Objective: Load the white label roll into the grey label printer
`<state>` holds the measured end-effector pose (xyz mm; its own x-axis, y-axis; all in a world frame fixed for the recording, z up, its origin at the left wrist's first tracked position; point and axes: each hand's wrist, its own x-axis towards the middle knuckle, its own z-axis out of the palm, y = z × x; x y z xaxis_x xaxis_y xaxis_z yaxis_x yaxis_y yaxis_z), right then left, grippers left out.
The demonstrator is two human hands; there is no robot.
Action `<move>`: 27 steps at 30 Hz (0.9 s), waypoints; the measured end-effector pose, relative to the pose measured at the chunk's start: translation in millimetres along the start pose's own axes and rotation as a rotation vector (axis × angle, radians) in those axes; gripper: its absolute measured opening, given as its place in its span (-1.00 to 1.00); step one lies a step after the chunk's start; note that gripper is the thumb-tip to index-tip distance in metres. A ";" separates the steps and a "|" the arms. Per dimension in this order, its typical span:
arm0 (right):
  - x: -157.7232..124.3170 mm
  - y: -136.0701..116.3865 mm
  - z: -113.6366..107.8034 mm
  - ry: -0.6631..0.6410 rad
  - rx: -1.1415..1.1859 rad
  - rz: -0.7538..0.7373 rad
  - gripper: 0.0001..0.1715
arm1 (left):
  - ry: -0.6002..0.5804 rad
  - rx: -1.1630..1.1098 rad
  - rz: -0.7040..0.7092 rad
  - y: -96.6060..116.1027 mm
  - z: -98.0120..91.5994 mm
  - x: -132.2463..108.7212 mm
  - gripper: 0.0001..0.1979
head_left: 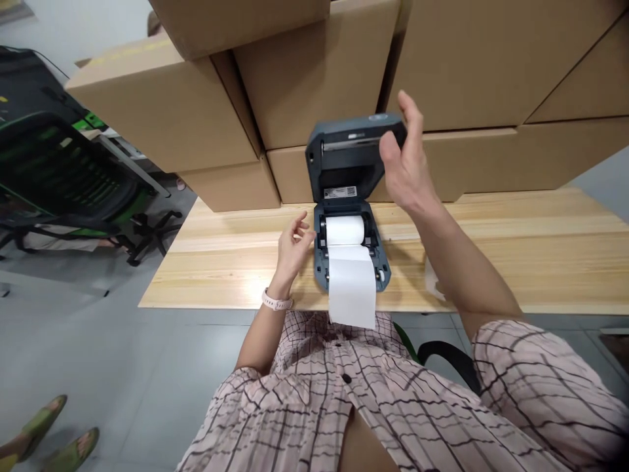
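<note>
A dark grey label printer (322,270) stands on the wooden table with its lid (315,160) raised. Inside sits a roll of white label paper (344,231); its loose strip (352,292) runs out over the front and hangs past the table edge. My right hand (407,164) grips the right side of the lid, thumb on the inner face and fingers behind. Beside the printer's left wall is my left hand (295,244), its fingers loosely curled and apart, with nothing in it. Whether its fingertips touch the casing I cannot tell.
Cardboard boxes (314,85) are stacked along the back of the wooden table (221,262). A white object (432,278) lies partly hidden behind my right forearm. To the left are a black office chair (63,170) and another person's feet in green slippers (73,452).
</note>
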<state>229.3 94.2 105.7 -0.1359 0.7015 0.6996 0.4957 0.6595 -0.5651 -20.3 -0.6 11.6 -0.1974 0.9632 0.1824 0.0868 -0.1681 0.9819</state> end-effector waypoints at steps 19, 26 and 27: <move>-13.9 -36.4 5.8 -0.407 -0.312 -0.202 -0.56 | -0.419 0.621 -0.152 35.3 1.1 11.5 -0.14; -24.1 -10.8 38.3 -1.124 -0.417 -0.036 0.42 | -0.522 0.624 -0.084 47.0 1.5 13.7 -0.24; -22.9 -8.4 42.9 -1.134 -0.410 -0.039 0.44 | -0.529 0.621 -0.078 47.2 1.5 13.3 -0.25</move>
<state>191.5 84.2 75.6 -0.7310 0.6569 -0.1847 0.6821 0.6950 -0.2275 -17.4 4.6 60.3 0.2481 0.9649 -0.0858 0.6478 -0.0994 0.7553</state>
